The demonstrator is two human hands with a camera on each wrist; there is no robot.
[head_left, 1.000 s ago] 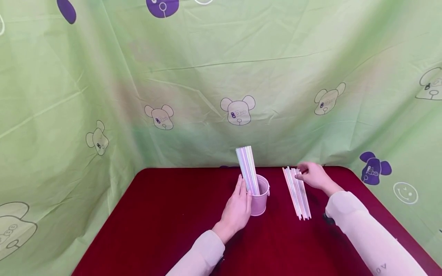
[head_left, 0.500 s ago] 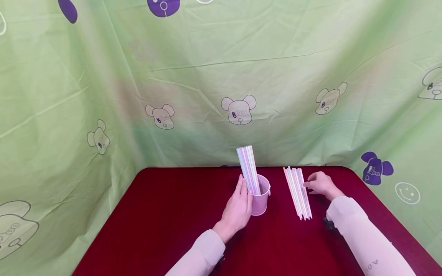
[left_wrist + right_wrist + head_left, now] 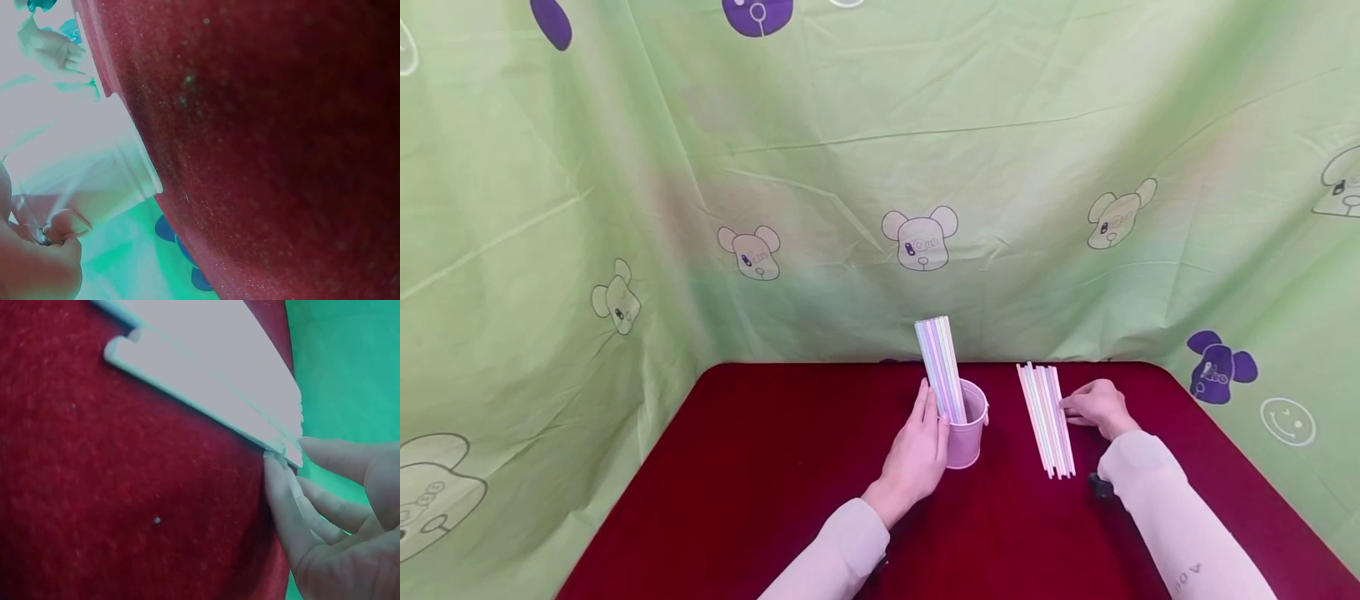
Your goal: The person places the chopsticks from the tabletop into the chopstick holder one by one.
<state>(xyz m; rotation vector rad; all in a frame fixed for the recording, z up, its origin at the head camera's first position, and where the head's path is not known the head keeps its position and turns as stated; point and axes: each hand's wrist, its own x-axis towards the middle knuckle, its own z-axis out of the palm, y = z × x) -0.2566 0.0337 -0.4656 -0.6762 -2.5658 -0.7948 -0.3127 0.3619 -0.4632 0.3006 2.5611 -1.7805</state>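
A small pink bucket (image 3: pixel 964 446) stands on the table, with a bundle of pastel drinking straws (image 3: pixel 942 367) leaning up out of it. My left hand (image 3: pixel 913 454) holds the bucket from its left side, fingers along the wall and close to the straws. In the left wrist view the bucket (image 3: pixel 94 162) fills the left part, with fingers at its rim. A second row of straws (image 3: pixel 1045 421) lies flat to the right. My right hand (image 3: pixel 1101 407) is at its right edge. In the right wrist view, thumb and forefinger pinch the end of the outermost straw (image 3: pixel 200 409).
A dark red cloth (image 3: pixel 760 475) covers the table. Green fabric (image 3: pixel 835 125) printed with bear heads hangs behind and at both sides, close to the table's back edge.
My right hand has come off the top of the flat straws, moving right and down to their right edge. The left hand, the bucket and its straws stay in place.
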